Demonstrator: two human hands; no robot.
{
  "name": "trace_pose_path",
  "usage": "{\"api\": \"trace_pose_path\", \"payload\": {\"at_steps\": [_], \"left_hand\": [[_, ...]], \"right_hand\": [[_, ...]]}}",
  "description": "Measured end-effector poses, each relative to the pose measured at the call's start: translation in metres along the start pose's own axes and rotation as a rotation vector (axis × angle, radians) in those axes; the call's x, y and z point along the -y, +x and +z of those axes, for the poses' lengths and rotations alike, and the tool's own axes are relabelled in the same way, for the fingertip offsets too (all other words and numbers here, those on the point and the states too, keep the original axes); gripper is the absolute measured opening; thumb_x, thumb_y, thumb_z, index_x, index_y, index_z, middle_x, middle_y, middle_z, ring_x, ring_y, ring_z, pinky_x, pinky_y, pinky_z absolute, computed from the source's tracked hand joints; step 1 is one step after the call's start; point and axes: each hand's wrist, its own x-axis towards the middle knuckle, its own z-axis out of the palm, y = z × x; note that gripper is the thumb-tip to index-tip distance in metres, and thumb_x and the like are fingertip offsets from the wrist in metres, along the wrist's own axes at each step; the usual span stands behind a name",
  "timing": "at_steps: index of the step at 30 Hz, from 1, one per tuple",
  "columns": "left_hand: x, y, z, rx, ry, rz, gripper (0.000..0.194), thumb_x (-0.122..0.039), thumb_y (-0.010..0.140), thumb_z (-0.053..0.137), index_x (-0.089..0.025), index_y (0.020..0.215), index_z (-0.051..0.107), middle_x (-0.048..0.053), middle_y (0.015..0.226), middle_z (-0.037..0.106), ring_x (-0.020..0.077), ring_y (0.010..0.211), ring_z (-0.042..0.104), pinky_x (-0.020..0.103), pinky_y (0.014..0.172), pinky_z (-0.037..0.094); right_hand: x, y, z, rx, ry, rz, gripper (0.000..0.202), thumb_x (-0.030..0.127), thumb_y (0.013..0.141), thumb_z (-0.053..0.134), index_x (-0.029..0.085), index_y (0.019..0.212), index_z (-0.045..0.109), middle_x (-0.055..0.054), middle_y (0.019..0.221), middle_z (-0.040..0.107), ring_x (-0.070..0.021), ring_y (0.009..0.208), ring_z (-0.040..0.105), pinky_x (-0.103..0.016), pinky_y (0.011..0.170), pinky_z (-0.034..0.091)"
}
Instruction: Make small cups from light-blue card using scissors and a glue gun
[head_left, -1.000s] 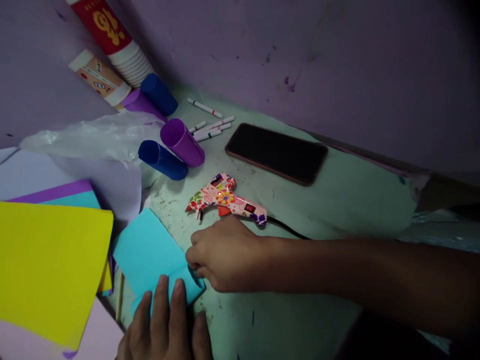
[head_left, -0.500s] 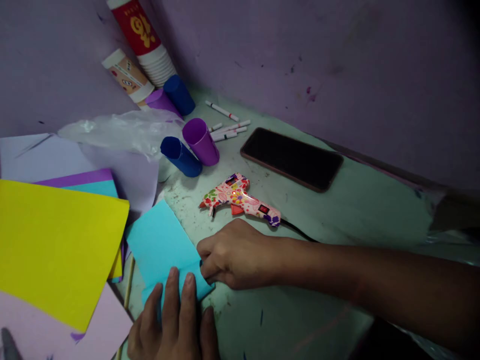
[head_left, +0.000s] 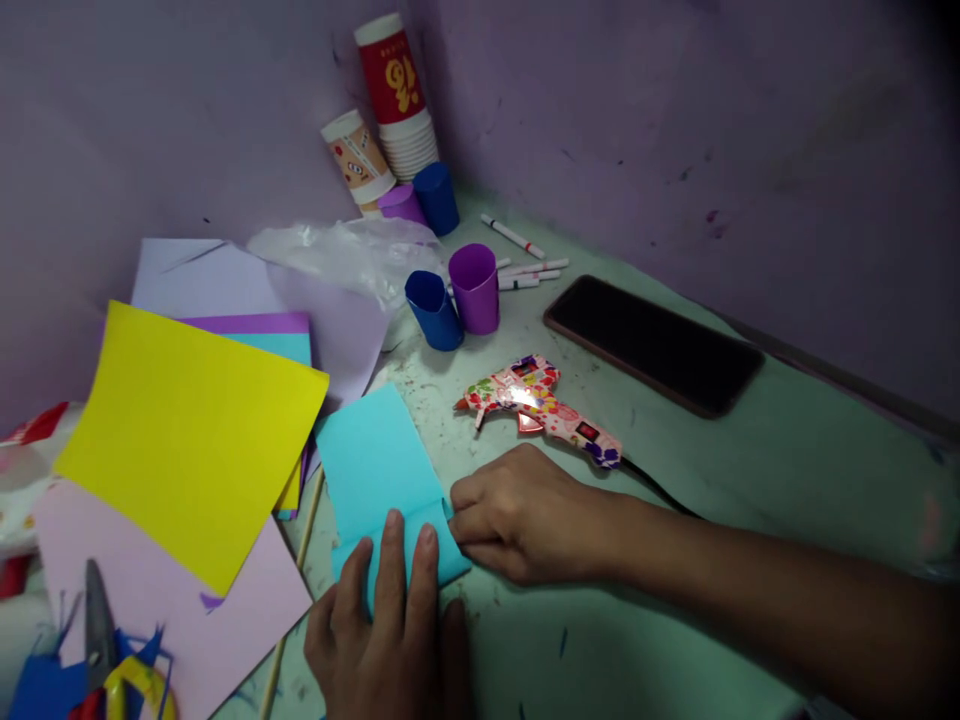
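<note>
Near the left of the table [head_left: 840, 440], scissors [head_left: 97, 635] and blue scraps [head_left: 52, 685] overlap a pale pink sheet [head_left: 225, 640]; dim light and the cut-off view make the handles hard to read. A yellow sheet [head_left: 202, 440] covers the pink sheet's upper part. A thin stick [head_left: 311, 520] slants along the right side of these sheets. Stacked paper cups [head_left: 409, 145] stand in the table's back corner, against the walls.

The light-blue paper [head_left: 382, 450] lies right of the stick, its near end folded over. The left hand [head_left: 382, 635] rests on that fold, fingers slightly apart and laid flat. A blue tube [head_left: 439, 325] and a purple tube [head_left: 480, 305] stand side by side beyond the paper, with white markers [head_left: 512, 237] behind them.

The right hand [head_left: 532, 515] is at the fold's right end, fingers curled together; the fingertips are hidden, so I cannot tell whether they pinch it. A flowered glue gun [head_left: 566, 420] lies just beyond this hand, and a phone [head_left: 652, 345] lies farther right, near the table's back edge.
</note>
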Motion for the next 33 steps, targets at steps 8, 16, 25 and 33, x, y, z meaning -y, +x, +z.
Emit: {"api": "trace_pose_path", "payload": {"at_steps": [8,16,25,33], "left_hand": [[0.001,0.002,-0.003,0.048,-0.001,0.007,0.075,-0.018,0.085,0.046,-0.024,0.147,0.006,0.017,0.125,0.056,0.0347,0.106,0.050,0.049,0.080,0.036],[0.001,0.002,-0.005,0.089,-0.010,0.021,0.077,-0.017,0.085,0.048,-0.024,0.147,0.002,0.019,0.129,0.052,0.0383,0.111,0.047,0.053,0.082,0.036],[0.001,0.002,-0.006,0.096,-0.030,0.020,0.078,-0.017,0.084,0.049,-0.024,0.147,0.004,0.021,0.129,0.051,0.0403,0.112,0.046,0.055,0.082,0.037],[0.001,0.002,-0.006,0.087,-0.034,0.033,0.080,-0.016,0.083,0.051,-0.023,0.147,0.004,0.021,0.128,0.052,0.0410,0.111,0.046,0.055,0.082,0.037]], "right_hand": [[0.004,0.000,-0.006,0.058,-0.060,0.021,0.013,0.022,0.081,0.052,0.018,0.077,0.064,0.000,0.077,0.064,-0.0103,0.056,0.051,-0.028,0.044,0.014],[0.001,-0.002,-0.025,0.199,0.012,0.065,0.015,0.021,0.076,0.055,0.023,0.072,0.069,0.000,0.068,0.068,-0.0135,0.061,0.055,-0.028,0.047,0.017],[0.006,-0.007,-0.037,0.293,-0.086,0.033,0.028,0.015,0.069,0.059,0.029,0.089,0.071,-0.001,0.064,0.070,-0.0148,0.056,0.058,-0.028,0.046,0.014],[0.004,-0.004,-0.034,0.240,-0.025,0.061,0.018,0.018,0.074,0.056,0.027,0.079,0.070,0.000,0.064,0.069,-0.0145,0.058,0.058,-0.029,0.047,0.015]]}}
